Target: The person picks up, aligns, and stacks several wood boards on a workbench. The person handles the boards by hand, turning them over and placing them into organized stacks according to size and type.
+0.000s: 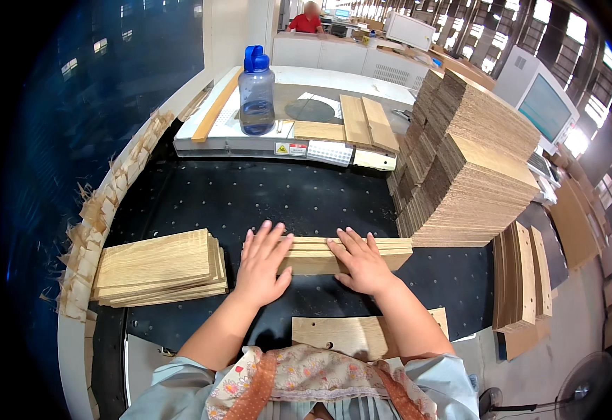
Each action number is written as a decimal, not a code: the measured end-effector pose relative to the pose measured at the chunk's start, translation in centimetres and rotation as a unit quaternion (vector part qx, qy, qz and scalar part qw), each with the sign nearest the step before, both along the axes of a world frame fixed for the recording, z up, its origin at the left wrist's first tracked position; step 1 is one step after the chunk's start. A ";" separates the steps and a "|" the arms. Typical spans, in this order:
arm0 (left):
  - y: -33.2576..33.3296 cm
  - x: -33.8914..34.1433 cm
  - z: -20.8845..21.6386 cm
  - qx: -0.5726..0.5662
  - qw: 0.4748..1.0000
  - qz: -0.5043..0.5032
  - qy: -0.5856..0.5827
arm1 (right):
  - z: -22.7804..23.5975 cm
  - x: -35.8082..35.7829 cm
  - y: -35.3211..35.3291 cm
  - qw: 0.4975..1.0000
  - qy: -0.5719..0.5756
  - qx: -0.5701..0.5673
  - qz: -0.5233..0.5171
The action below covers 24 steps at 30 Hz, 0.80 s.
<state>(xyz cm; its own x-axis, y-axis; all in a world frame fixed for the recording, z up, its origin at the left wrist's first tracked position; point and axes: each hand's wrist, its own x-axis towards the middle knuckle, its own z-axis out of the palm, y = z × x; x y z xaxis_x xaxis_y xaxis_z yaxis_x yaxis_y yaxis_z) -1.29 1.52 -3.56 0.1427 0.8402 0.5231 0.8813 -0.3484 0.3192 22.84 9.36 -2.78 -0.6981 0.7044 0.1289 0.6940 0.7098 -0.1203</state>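
Observation:
A few wood-grain boards (320,264) stand on their long edges, side by side, on the black table in front of me. My left hand (260,262) rests at their left end, fingers stretched out and apart, thumb by the near face. Over the top edges toward the right lies my right hand (362,264), its fingers spread and its thumb on the near side. Neither hand is wrapped round the boards. Left of my left hand lies a stack of flat wood-grain boards (155,259). Close to my body is another board (341,332) with holes, partly covered by my right forearm.
Tall stacks of boards (484,175) rise at the right. More boards (514,280) stand beyond the table's right edge. A blue-capped water bottle (257,98) and loose strips (367,122) sit on the white machine ledge (243,148). A person in red (306,24) is far back.

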 end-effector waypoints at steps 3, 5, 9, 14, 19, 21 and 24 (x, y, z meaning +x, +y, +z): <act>0.6 0.1 -0.4 -0.110 0.986 -0.012 0.125 | 0.2 1.0 -0.1 0.999 0.026 -0.014 0.032; 0.7 0.0 -0.2 -0.145 0.974 -0.018 0.172 | 0.1 1.4 -0.3 0.998 0.039 -0.018 0.044; 0.5 -0.3 0.5 -0.182 0.964 -0.030 0.190 | 0.2 1.8 -0.5 0.997 0.035 -0.012 0.071; 1.1 -0.5 0.9 -0.205 0.956 -0.043 0.205 | 0.0 2.5 -0.7 0.995 0.033 -0.004 0.091; 1.4 -0.7 1.3 -0.217 0.954 -0.047 0.200 | -0.3 2.9 -0.1 0.990 0.112 -0.028 0.077; 1.6 -0.8 1.1 -0.222 0.954 -0.050 0.194 | -0.4 2.8 0.0 0.987 0.142 -0.040 0.066; 1.5 -0.9 1.0 -0.228 0.953 -0.052 0.194 | -0.2 2.2 -0.1 0.993 0.110 -0.040 0.024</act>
